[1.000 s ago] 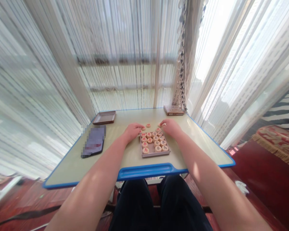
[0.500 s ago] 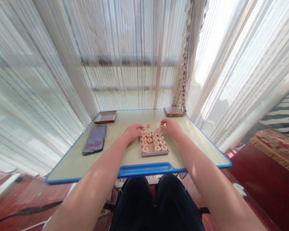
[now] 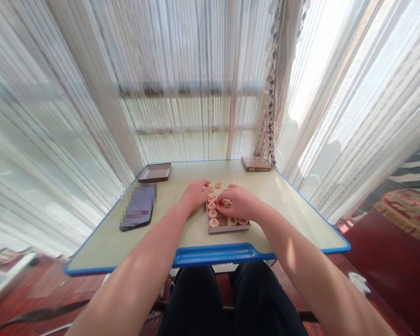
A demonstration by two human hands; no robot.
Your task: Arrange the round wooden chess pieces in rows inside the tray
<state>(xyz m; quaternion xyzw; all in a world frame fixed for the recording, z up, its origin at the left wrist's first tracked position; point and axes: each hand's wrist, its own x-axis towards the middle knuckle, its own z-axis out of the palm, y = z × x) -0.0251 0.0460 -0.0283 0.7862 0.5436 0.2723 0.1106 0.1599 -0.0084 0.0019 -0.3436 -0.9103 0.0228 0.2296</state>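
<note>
A shallow open box point(image 3: 228, 229) holds several round wooden xiangqi pieces with red or black characters, red ones such as the horse piece point(image 3: 213, 223) down its left side. My right hand point(image 3: 238, 201) is over the middle of the box, thumb and fingers closed around a xiangqi piece point(image 3: 220, 206) that they partly cover. Much of the box's right half is hidden beneath that hand. At the box's far left corner rests my left hand point(image 3: 197, 193), its fingers apart beside a loose piece point(image 3: 212, 189) on the table. Another loose piece point(image 3: 218, 185) lies just beyond.
A phone point(image 3: 139, 207), partly blurred, lies left on the blue-edged table point(image 3: 283, 224). An empty lid-like tray point(image 3: 155, 172) is at the far left, and a flat brown box point(image 3: 256, 163) at the far right. Curtains point(image 3: 185, 84) hang behind the table.
My right hand has come from beyond the box's far right corner, leftward and nearer, over the box with a piece. The left hand's fingers have lifted and spread a little.
</note>
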